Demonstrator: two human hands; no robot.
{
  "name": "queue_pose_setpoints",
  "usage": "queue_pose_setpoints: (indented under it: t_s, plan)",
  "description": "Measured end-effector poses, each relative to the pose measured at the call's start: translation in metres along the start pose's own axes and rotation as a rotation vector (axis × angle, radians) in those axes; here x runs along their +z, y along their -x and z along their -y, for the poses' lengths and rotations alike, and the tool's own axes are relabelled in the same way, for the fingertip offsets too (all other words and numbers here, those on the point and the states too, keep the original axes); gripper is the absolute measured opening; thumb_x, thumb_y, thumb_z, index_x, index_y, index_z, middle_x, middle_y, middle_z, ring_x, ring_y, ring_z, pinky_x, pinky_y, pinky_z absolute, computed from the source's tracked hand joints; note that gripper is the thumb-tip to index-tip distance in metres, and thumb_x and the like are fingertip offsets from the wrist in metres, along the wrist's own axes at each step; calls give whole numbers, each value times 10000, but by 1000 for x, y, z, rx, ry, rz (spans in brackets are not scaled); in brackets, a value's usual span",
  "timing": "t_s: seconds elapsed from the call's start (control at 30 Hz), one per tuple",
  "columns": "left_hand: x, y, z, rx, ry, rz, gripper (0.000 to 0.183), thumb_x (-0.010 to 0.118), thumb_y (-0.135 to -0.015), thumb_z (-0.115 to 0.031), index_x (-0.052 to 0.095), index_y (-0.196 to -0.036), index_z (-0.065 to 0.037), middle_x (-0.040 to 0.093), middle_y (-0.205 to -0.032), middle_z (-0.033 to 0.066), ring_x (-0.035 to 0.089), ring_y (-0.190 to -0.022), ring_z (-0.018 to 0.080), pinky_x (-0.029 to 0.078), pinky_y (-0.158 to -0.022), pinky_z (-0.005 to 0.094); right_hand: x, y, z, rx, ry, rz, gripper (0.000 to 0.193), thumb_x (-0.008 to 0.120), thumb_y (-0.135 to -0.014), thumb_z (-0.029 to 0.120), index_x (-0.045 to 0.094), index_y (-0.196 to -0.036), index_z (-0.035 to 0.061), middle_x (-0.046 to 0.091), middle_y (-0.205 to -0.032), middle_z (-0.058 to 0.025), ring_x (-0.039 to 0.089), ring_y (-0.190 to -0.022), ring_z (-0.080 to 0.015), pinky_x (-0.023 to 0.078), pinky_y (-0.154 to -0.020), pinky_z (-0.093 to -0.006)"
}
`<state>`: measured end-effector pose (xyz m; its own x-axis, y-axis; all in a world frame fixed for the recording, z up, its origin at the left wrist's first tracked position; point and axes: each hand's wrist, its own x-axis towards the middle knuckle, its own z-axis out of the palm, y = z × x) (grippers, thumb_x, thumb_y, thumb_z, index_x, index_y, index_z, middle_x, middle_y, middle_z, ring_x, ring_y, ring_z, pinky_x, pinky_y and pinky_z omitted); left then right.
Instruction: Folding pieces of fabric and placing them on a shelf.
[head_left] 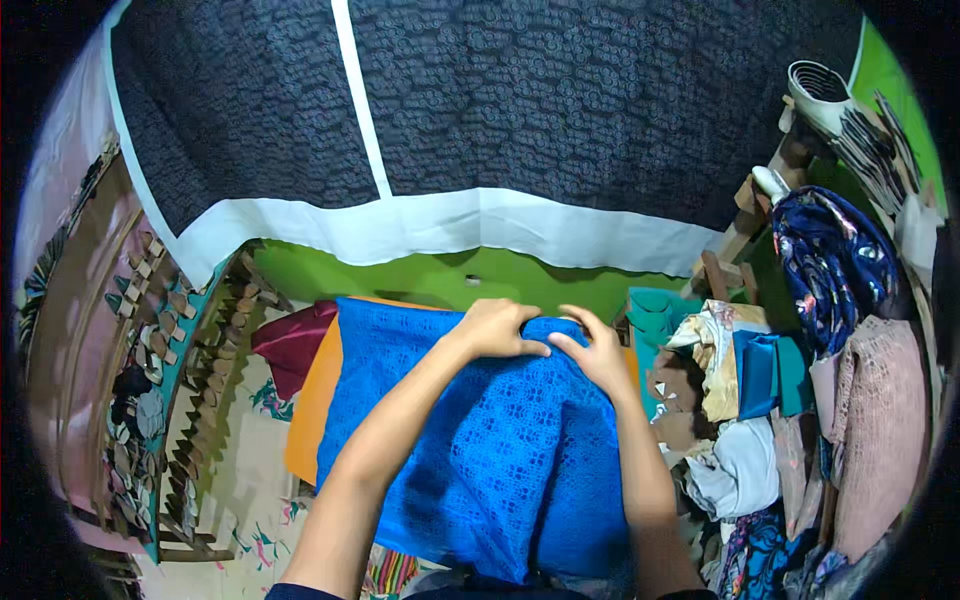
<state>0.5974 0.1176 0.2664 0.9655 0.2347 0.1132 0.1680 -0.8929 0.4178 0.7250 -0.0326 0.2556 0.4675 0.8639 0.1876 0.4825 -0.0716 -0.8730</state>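
Observation:
A bright blue cloth (pixel 470 440) with a tone-on-tone pattern lies spread over an orange surface (pixel 312 420), its near part hanging in folds towards me. At the cloth's far edge, my left hand (pixel 497 328) is closed on the fabric, thumb pointing right. A little to the right, my right hand (pixel 597 352) has fingers and thumb bent round the same edge. Between the two hands the cloth bunches up in a small rounded fold. Some of the fingertips are hidden behind the fabric.
A dark patterned cloth with a white border (pixel 440 225) hangs ahead against a green wall (pixel 400 272). Wooden racks (pixel 205 390) holding many small pieces stand at the left. Maroon fabric (pixel 295 350) lies beside the orange surface. Folded cloths (pixel 738 475) and hanging garments (pixel 880 430) crowd the right. Scraps (pixel 258 548) litter the floor.

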Motion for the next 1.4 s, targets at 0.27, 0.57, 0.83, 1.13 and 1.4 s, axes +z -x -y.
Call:
queue_pose_setpoints:
  t_s: [0.27, 0.57, 0.83, 1.13, 1.4]
  plan:
    - [-63, 138, -71, 106, -106, -336, 417, 722, -615, -454, 608, -746, -75, 613, -694, 117, 599, -639, 295, 461, -561, 360, -18, 178, 37, 76, -133, 249, 699, 728, -713, 249, 394, -1271, -7, 498, -1220, -103, 442, -1142, -180, 328, -973, -310]
    - [-61, 344, -167, 443, 27, -417, 360, 754, -594, -354, 645, -856, -131, 644, -764, 58, 623, -697, 223, 485, -593, 313, -31, 362, 60, 259, -153, 553, 348, 544, -737, 13, 557, -1083, -23, 612, -985, -54, 535, -914, -123, 420, -824, -273]
    - [-75, 435, -236, 524, 132, -204, 344, 767, -599, -337, 668, -816, -90, 639, -732, 92, 617, -684, 269, 483, -601, 336, 46, 332, 124, -281, 290, 606, 167, 536, -649, -22, 592, -803, 11, 603, -773, -114, 568, -756, -188, 440, -709, -297]
    - [-92, 467, -262, 436, 432, -254, 314, 784, -611, -157, 655, -864, -24, 643, -719, 115, 637, -645, 187, 468, -591, 261, 155, 332, 209, -455, -118, 573, 216, 560, -739, 61, 615, -944, 17, 625, -921, -79, 557, -853, -164, 438, -751, -292]
    - [-100, 524, -261, 429, 404, -445, 352, 806, -540, -112, 650, -831, 11, 653, -753, 130, 645, -665, 201, 471, -601, 261, 143, 385, 58, -22, -35, 141, 565, 319, -936, 410, 321, -1310, -13, 417, -1294, -159, 403, -1190, -222, 269, -1026, -327]
